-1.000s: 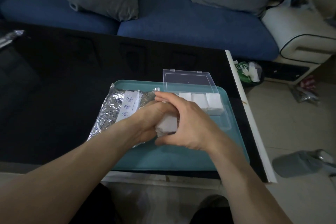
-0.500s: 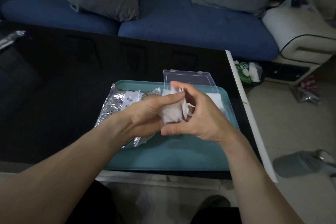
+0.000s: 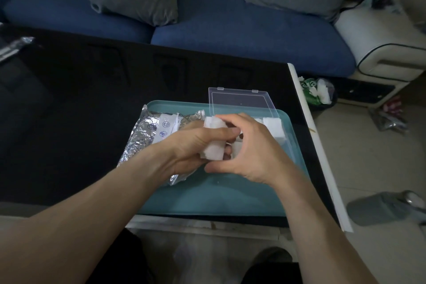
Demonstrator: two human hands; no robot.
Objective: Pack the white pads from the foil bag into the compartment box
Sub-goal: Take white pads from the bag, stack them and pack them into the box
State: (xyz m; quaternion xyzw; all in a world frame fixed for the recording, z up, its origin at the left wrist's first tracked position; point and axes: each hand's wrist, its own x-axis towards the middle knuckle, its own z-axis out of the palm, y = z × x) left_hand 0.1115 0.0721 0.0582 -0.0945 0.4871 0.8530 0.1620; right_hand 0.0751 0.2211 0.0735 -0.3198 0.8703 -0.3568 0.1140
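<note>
- Left hand (image 3: 196, 143) is gripping a stack of white pads (image 3: 213, 138), thumb lying across the near face and fingers curled behind; the stack is being held in the air above the tray (image 3: 207, 198), just in front of the box (image 3: 276, 131).
- Right hand (image 3: 251, 150) is curling round the stack's right side, forefinger arching over the top and thumb closing in under the bottom end. It is probably pinching pads off the stack, but the contact is hidden behind the knuckles.
- Stack's long axis is running near-to-far and tilting slightly left at the top; the upper end is pointing away toward the box lid (image 3: 241, 101), the lower end toward the person.
- Box is sitting on the tray's far right with its clear lid standing open; at least one compartment on the right is already holding white pads. The other compartments are being covered by the hands.
- Foil bag (image 3: 147, 134) is lying on the tray's left, partly under the left wrist, its mouth toward the box.
- Doing the step well, as judged: keeping the left grip firm but not crushing the soft pads; separating a portion that fits one compartment; squaring its edges before lowering; turning the stack to match the compartment, then pressing it down flat so the lid can close.
</note>
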